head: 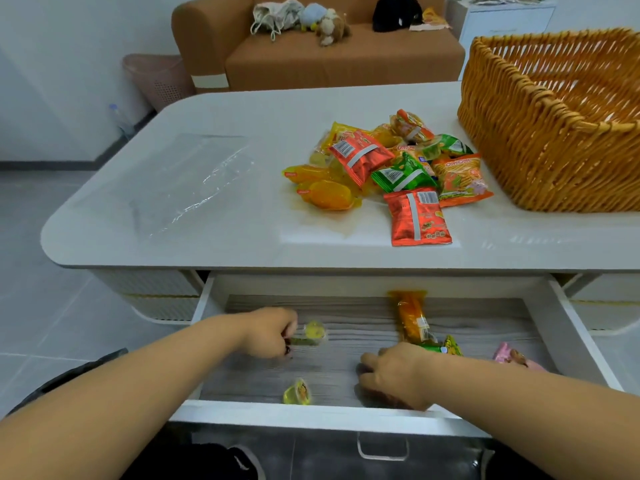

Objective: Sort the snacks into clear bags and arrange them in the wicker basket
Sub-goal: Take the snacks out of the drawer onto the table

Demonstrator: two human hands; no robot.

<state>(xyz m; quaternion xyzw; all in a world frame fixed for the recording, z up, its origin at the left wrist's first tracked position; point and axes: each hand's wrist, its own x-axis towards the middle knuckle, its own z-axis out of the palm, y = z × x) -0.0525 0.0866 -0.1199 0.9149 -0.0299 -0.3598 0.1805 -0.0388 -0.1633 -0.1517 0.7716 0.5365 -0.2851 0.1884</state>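
Fingers [289, 336] of our left hand [268, 332] curl round a small yellow jelly cup [313, 332] at the back left of the open drawer [346, 415], pinching its near edge. Our right hand [394, 374] lies palm down on the drawer floor with its fingers bent under; whether they hold anything we cannot tell, since the back of the hand hides them. A second jelly cup [298, 392] sits loose near the drawer front, between our two hands. A long orange packet [412, 318] lies just behind the right hand, a green and yellow packet [450, 348] beside it, and a pink packet [512, 356] further right. We judge this to be the gathering step: most snacks already lie in a pile [391, 168] on the table [242, 244], and these last ones are being fetched from the drawer. Sorting has not begun, for the clear bags [194, 181] lie flat at the table's left and the wicker basket [540, 150] at its right holds nothing we can see. Next, we would lift the cup out to the pile, then return for the rest, minding the slippery cups.
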